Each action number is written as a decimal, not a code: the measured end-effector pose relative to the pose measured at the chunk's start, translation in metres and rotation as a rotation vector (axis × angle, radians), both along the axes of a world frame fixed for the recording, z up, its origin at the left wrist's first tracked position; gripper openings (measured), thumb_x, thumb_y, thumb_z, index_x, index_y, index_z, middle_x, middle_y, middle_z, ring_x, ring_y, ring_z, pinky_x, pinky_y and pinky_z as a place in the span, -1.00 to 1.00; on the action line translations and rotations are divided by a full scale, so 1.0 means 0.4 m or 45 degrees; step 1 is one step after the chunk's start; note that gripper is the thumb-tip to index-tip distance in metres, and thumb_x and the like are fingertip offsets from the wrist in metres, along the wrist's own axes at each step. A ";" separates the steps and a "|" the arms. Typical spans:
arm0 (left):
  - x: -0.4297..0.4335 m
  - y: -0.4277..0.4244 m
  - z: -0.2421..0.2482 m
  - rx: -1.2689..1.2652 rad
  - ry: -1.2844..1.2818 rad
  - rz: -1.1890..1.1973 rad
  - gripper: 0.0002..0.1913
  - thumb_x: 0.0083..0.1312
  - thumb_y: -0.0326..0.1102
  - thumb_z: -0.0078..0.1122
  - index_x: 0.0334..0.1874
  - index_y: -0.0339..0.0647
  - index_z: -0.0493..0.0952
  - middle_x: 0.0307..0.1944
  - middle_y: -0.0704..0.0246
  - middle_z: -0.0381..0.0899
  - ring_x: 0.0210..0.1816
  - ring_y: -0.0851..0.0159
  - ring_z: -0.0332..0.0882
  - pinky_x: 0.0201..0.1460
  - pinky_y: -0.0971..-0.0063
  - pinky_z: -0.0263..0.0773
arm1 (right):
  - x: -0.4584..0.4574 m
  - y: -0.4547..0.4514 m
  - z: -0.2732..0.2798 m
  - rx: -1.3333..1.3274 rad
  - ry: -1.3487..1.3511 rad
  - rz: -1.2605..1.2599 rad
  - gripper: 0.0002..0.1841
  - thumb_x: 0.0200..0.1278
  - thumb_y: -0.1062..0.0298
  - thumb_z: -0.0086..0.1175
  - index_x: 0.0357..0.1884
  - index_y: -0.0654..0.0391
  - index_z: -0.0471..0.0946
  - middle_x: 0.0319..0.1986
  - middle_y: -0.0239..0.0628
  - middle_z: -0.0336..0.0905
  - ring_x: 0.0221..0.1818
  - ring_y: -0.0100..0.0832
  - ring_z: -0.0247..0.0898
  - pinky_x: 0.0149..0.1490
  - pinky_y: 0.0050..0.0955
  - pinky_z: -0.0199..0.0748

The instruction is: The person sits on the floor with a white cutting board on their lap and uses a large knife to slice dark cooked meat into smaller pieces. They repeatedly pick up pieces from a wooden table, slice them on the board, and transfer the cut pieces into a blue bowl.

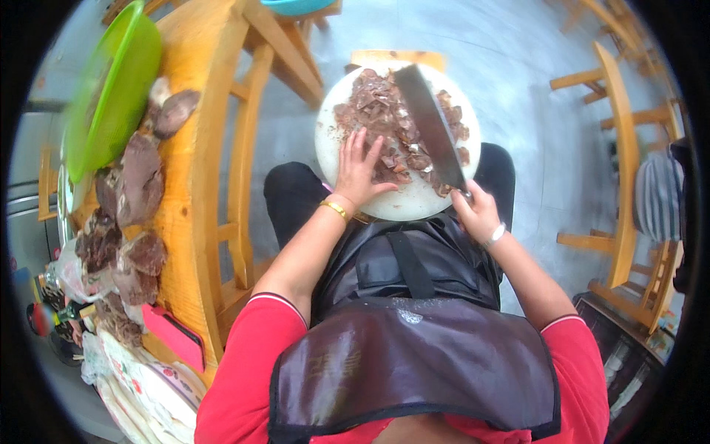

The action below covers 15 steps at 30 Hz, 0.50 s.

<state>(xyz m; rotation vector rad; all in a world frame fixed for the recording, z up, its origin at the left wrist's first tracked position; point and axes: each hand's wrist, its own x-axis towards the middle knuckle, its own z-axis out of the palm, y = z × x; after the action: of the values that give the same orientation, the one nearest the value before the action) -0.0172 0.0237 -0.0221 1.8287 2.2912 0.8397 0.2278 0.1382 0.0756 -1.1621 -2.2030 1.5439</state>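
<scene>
A round white chopping board [396, 206] stands in front of me between my knees. Over its upper and middle part spreads a heap of brown meat in slices and chopped bits [373, 102]. My left hand [358, 172] lies with fingers spread at the left side of the heap, palm down, its fingertips on or just over the meat. In my right hand [476, 211], at the board's lower right edge, is the handle of a cleaver [430, 125]. Its broad dark blade points up and away across the heap, hiding some of the meat. Whether the blade touches the meat I cannot tell.
To my left, a wooden table [186, 139] holds several large pieces of brown meat [140, 180], a tilted green plastic basket [113, 94] and a pink-red phone case or wallet [175, 337]. Wooden stools or benches [615, 166] stand at right. A blue basin [297, 6] is at the top.
</scene>
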 end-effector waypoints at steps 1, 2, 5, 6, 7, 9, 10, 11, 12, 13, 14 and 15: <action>0.004 0.018 0.002 -0.039 0.035 -0.040 0.11 -0.22 0.14 0.54 0.44 0.07 0.15 0.43 0.11 0.00 0.44 -0.21 -0.08 0.42 -0.10 0.01 | 0.032 -0.007 0.014 -0.074 -0.023 -0.068 -0.82 0.33 0.28 0.08 -0.20 0.18 0.49 -0.66 -0.31 0.48 -0.68 -0.49 0.41 -0.53 -0.46 0.35; 0.007 0.030 -0.003 -0.037 0.049 -0.057 0.06 -0.25 0.22 0.51 0.39 0.11 0.24 0.39 0.14 0.08 0.42 -0.21 -0.07 0.40 -0.16 -0.01 | 0.059 -0.015 0.020 -0.149 -0.045 -0.135 -0.84 0.34 0.30 0.07 -0.21 0.18 0.49 -0.67 -0.35 0.47 -0.71 -0.55 0.38 -0.57 -0.50 0.32; 0.037 0.046 0.018 0.033 0.010 -0.149 -0.08 -0.24 0.16 0.52 0.27 0.08 0.40 0.30 0.19 0.19 0.36 -0.16 0.04 0.39 -0.07 0.06 | 0.125 -0.048 -0.027 -0.198 0.058 -0.350 -0.87 0.36 0.33 0.06 -0.23 0.18 0.49 -0.68 -0.46 0.42 -0.75 -0.68 0.29 -0.63 -0.60 0.23; 0.053 0.039 0.023 0.061 0.052 -0.128 -0.23 -0.22 0.11 0.53 0.11 0.04 0.52 0.18 0.23 0.28 0.26 -0.09 0.15 0.32 -0.01 0.14 | 0.128 -0.054 -0.026 -0.233 0.071 -0.404 -0.87 0.37 0.33 0.06 -0.22 0.18 0.47 -0.68 -0.50 0.40 -0.74 -0.68 0.29 -0.63 -0.60 0.24; 0.065 0.032 0.012 0.049 0.045 -0.112 -0.26 -0.22 0.09 0.53 0.09 0.03 0.53 0.16 0.23 0.29 0.24 -0.08 0.16 0.31 0.01 0.16 | 0.126 -0.054 -0.032 -0.255 0.113 -0.419 -0.87 0.37 0.33 0.05 -0.21 0.18 0.47 -0.68 -0.50 0.40 -0.75 -0.68 0.29 -0.63 -0.61 0.23; 0.085 0.025 -0.010 0.034 0.028 -0.080 -0.30 -0.22 0.06 0.54 0.04 0.02 0.55 0.11 0.24 0.31 0.20 -0.06 0.19 0.27 0.03 0.19 | 0.122 -0.046 -0.042 -0.292 0.194 -0.450 -0.88 0.37 0.34 0.05 -0.20 0.17 0.47 -0.69 -0.51 0.38 -0.75 -0.69 0.28 -0.64 -0.61 0.23; 0.093 0.024 -0.011 0.067 0.038 -0.057 -0.31 -0.21 0.04 0.55 0.04 0.02 0.54 0.08 0.24 0.29 0.18 -0.05 0.19 0.26 0.03 0.19 | 0.119 -0.045 -0.048 -0.297 0.183 -0.456 -0.88 0.37 0.34 0.05 -0.18 0.17 0.46 -0.70 -0.51 0.38 -0.76 -0.70 0.26 -0.64 -0.62 0.22; 0.092 0.026 -0.011 0.093 0.031 -0.024 -0.30 -0.22 0.03 0.55 0.04 0.02 0.53 0.08 0.23 0.29 0.17 -0.05 0.19 0.26 0.03 0.19 | 0.116 -0.046 -0.050 -0.294 0.172 -0.432 -0.88 0.37 0.34 0.05 -0.18 0.17 0.46 -0.70 -0.52 0.38 -0.75 -0.70 0.26 -0.63 -0.62 0.22; 0.090 0.030 -0.010 0.123 0.023 0.009 -0.30 -0.22 0.03 0.55 0.04 0.01 0.53 0.08 0.23 0.28 0.17 -0.04 0.19 0.26 0.04 0.19 | 0.115 -0.045 -0.049 -0.288 0.161 -0.407 -0.87 0.37 0.34 0.05 -0.18 0.17 0.46 -0.70 -0.52 0.38 -0.75 -0.70 0.26 -0.63 -0.61 0.22; 0.087 0.035 -0.008 0.152 0.014 0.041 -0.30 -0.22 0.03 0.56 0.05 0.01 0.53 0.08 0.23 0.28 0.17 -0.04 0.19 0.26 0.04 0.19 | 0.113 -0.044 -0.046 -0.282 0.149 -0.383 -0.87 0.37 0.34 0.05 -0.18 0.17 0.47 -0.71 -0.52 0.38 -0.75 -0.69 0.26 -0.63 -0.61 0.22; 0.074 0.047 -0.007 0.150 0.008 0.009 -0.26 -0.20 0.05 0.54 0.10 0.00 0.51 0.19 0.20 0.24 0.24 -0.09 0.16 0.29 0.02 0.16 | 0.110 -0.040 -0.037 -0.268 0.128 -0.362 -0.86 0.37 0.32 0.05 -0.18 0.17 0.47 -0.71 -0.51 0.40 -0.75 -0.69 0.28 -0.63 -0.61 0.23; 0.070 0.061 0.007 0.122 0.034 -0.033 -0.25 -0.20 0.06 0.54 0.12 -0.01 0.51 0.23 0.19 0.22 0.27 -0.10 0.13 0.30 0.01 0.15 | 0.112 -0.039 -0.037 -0.254 0.114 -0.360 -0.87 0.38 0.32 0.05 -0.18 0.16 0.48 -0.71 -0.51 0.40 -0.75 -0.70 0.28 -0.63 -0.62 0.23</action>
<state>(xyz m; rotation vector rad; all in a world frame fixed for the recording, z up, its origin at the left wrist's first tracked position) 0.0108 0.0482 -0.0193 1.9150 2.2758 0.9419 0.2726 0.1226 0.0609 -1.3632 -1.7704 1.6823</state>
